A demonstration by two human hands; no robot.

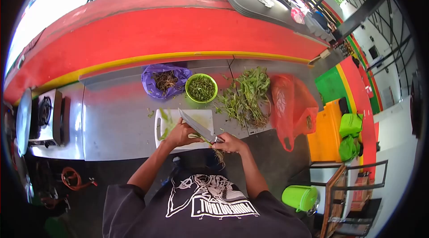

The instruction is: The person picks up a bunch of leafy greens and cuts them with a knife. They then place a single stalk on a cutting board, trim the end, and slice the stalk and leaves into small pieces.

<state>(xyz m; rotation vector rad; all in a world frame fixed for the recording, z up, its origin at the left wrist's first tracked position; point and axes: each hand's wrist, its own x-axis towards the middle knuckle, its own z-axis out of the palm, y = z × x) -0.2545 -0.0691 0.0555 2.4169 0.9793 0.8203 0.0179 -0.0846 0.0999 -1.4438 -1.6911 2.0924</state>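
Observation:
My left hand (181, 134) is closed around a small bunch of leafy greens (166, 121), whose leaves look blurred. My right hand (229, 143) grips the dark handle of a kitchen knife (195, 124); its wide blade points up and left over the white cutting board (204, 115). The stems run under the blade towards my right hand, and stringy roots (220, 157) dangle below it, past the near edge of the board. Behind the board stand a lime-green bowl (216, 94) of chopped greens and a purple plastic bag (147, 81) holding root trimmings.
A pile of uncut greens (250, 93) lies right of the bowl, beside a red plastic bag (286, 104). The steel counter (116, 126) carries a gas stove (47, 115) at left. A red ledge (147, 28) rises behind. A green bucket (297, 198) and chair (353, 202) are at lower right.

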